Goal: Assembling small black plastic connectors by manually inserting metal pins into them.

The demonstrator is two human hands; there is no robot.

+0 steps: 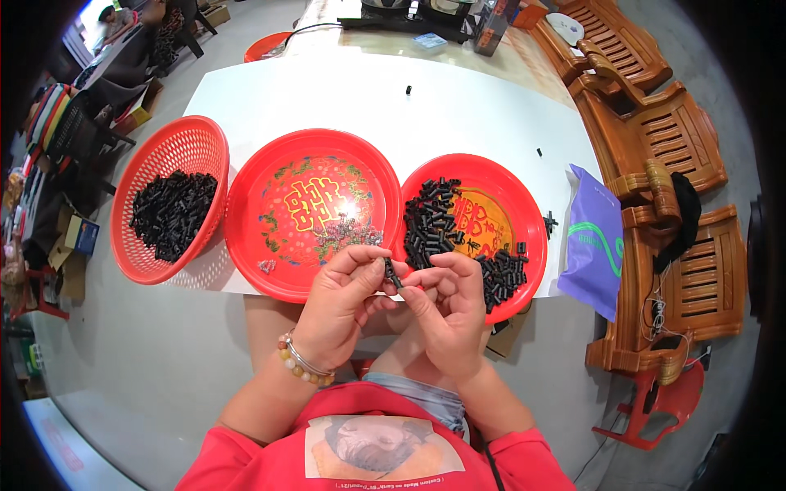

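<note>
Both of my hands meet in front of me, just over the near rims of two red trays. My left hand (348, 286) pinches a small black cylindrical piece (393, 274) between thumb and fingers. At the piece's lower end, the thumb and fingertips of my right hand (446, 307) close on it too. Behind my left hand, the middle red tray (254, 204) bears small clear-and-pink pieces (348, 233) near its front right. The right red tray (524, 209) holds two heaps of short black cylinders (430, 225), partly hidden by my right hand.
A red perforated basket (214, 155) full of black pieces tilts at the left. Purple packaging (591, 237) lies at the table's right edge. Single black pieces (408, 90) lie on the white tabletop (344, 94). Wooden chairs (679, 270) stand at the right; a person (115, 29) sits far left.
</note>
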